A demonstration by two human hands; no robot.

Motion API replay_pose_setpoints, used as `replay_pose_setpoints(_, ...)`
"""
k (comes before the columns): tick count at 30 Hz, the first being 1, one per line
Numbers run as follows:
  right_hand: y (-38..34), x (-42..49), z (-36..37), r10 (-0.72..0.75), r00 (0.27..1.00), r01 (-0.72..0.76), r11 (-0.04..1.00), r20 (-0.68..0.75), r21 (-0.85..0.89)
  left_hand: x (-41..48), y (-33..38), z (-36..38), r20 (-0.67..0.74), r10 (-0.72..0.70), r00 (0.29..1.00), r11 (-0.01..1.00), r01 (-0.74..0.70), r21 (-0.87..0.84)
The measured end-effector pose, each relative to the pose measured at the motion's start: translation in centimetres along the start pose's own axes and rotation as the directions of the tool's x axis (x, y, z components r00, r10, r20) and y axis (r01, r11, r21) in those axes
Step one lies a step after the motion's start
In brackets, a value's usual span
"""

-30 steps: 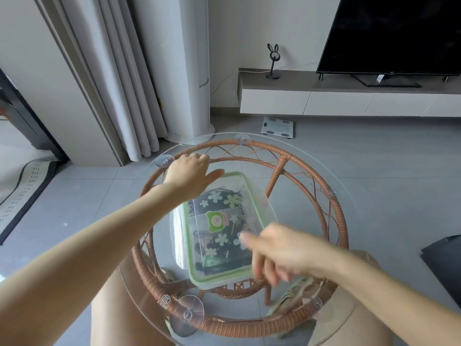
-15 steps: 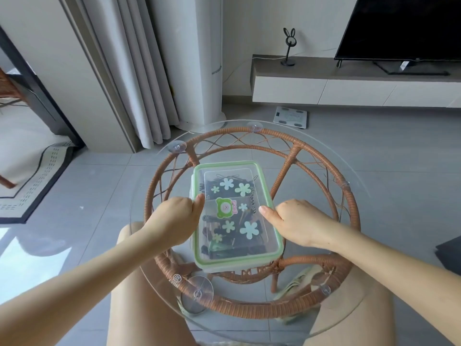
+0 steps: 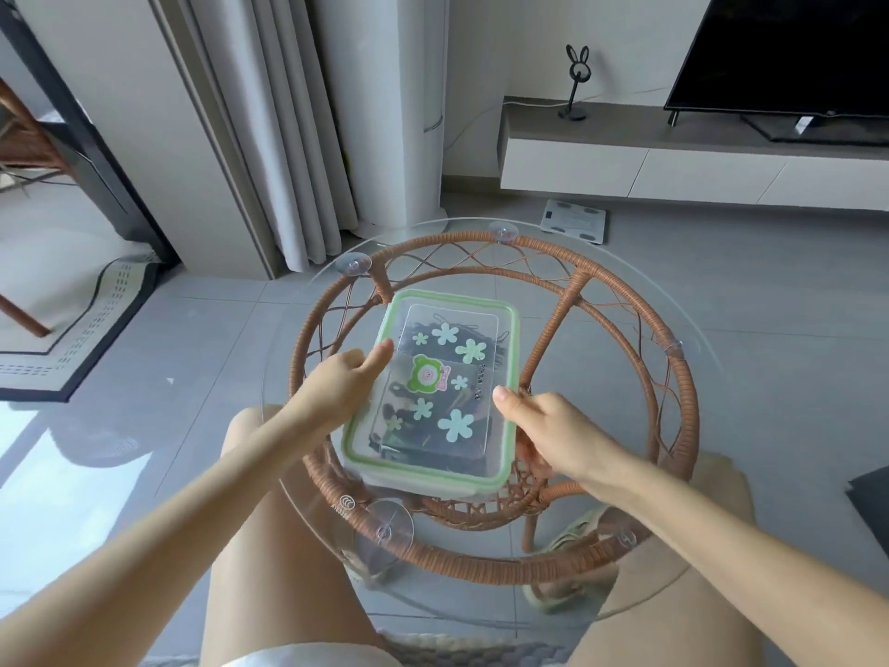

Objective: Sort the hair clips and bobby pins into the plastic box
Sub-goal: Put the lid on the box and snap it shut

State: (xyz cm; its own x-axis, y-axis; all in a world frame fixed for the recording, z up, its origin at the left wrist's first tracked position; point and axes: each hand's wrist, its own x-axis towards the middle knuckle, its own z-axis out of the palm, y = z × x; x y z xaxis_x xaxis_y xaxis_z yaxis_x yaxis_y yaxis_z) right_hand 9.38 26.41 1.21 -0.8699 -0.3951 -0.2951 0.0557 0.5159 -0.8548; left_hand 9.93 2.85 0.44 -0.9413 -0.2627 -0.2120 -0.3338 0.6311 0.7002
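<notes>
A clear plastic box [image 3: 507,339] with a green-rimmed lid lies on the round glass table [image 3: 697,329]. The lid is on and carries flower and bear stickers. Dark hair clips and bobby pins [image 3: 428,447] show through it. My left hand [image 3: 344,385] grips the box's left edge, thumb on the lid. My right hand [image 3: 546,426] grips the right edge, thumb on the rim and fingers curled under the side.
The glass top sits on a rattan ring frame [image 3: 673,377] with suction cups. My bare knees are under the table's near edge. A curtain [image 3: 288,137], a scale [image 3: 575,221] on the floor and a TV stand [image 3: 673,151] lie beyond.
Both hands came from above the lid to the box's long sides and took hold. Since half a second ago they stay on the sides and the box looks slightly turned.
</notes>
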Motion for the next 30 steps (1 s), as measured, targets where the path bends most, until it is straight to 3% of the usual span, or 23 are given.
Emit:
replay_pose_setpoints(2, 0.3, -0.5, 1.7, 0.061, 0.998, -0.065, 0.974, 0.028, 0.216, -1.6, -0.8, -0.7, 0.027, -0.034, 0.999, 0.995, 0.036, -0.095)
replay_pose_setpoints(6, -0.7, -1.0, 5.8, 0.050, 0.990, -0.102, 0.902, 0.134, 0.419, -7.3, -5.0, -1.1, -0.062, -0.200, 0.978, 0.922, 0.167, -0.349)
replay_pose_setpoints(8, -1.7, -1.1, 7.6, 0.054, 0.976, -0.151, 0.862, 0.209, 0.483, -9.3, -6.9, -1.5, -0.062, -0.252, 0.966, 0.823, 0.180, -0.538)
replay_pose_setpoints(12, -3.9, -1.2, 11.6, 0.062, 0.965, -0.182, 0.858, 0.253, 0.481, -11.5, -8.8, -1.7, 0.138, -0.311, 0.940, 0.492, 0.283, -0.823)
replay_pose_setpoints(15, -4.9, -1.0, 13.4, 0.059, 0.945, -0.208, 0.867, 0.321, 0.452, -11.9, -9.7, -2.2, 0.026, -0.271, 0.962, 0.435, 0.146, -0.888)
replay_pose_setpoints(17, -5.0, -0.7, 13.6, 0.032, 0.908, -0.205, 0.903, 0.417, 0.378, -12.0, -10.7, -3.5, -0.114, -0.339, 0.934, 0.440, 0.050, -0.897)
replay_pose_setpoints(19, -4.4, 0.1, 12.6, 0.021, 0.932, -0.117, 0.962, 0.363, 0.247, -11.9, -12.4, -5.2, -0.220, -0.402, 0.889, 0.424, -0.033, -0.905)
replay_pose_setpoints(21, -3.3, 1.7, 10.5, -0.030, 0.988, 0.018, 0.997, 0.149, 0.079, -12.0, -14.6, -7.0, -0.318, -0.471, 0.823, 0.423, -0.106, -0.900)
replay_pose_setpoints(23, -2.2, 3.7, 7.9, -0.135, 0.983, 0.120, 0.985, -0.122, -0.122, -12.1, -16.5, -8.7, -0.412, -0.527, 0.743, 0.451, -0.166, -0.877)
replay_pose_setpoints(25, -0.8, 5.8, 5.1, -0.271, 0.892, 0.108, 0.905, -0.363, -0.411, -11.7, -17.2, -9.7, -0.515, -0.551, 0.657, 0.498, -0.237, -0.834)
replay_pose_setpoints(27, 0.6, 8.0, 2.7, -0.370, 0.816, 0.023, 0.788, -0.444, -0.615, -10.6, -17.6, -10.5, -0.597, -0.560, 0.574, 0.576, -0.248, -0.779)
replay_pose_setpoints(30, 2.7, 10.1, 0.7, -0.331, 0.879, -0.050, 0.652, -0.343, -0.757, -7.9, -18.4, -11.2, -0.606, -0.600, 0.522, 0.631, -0.157, -0.760)
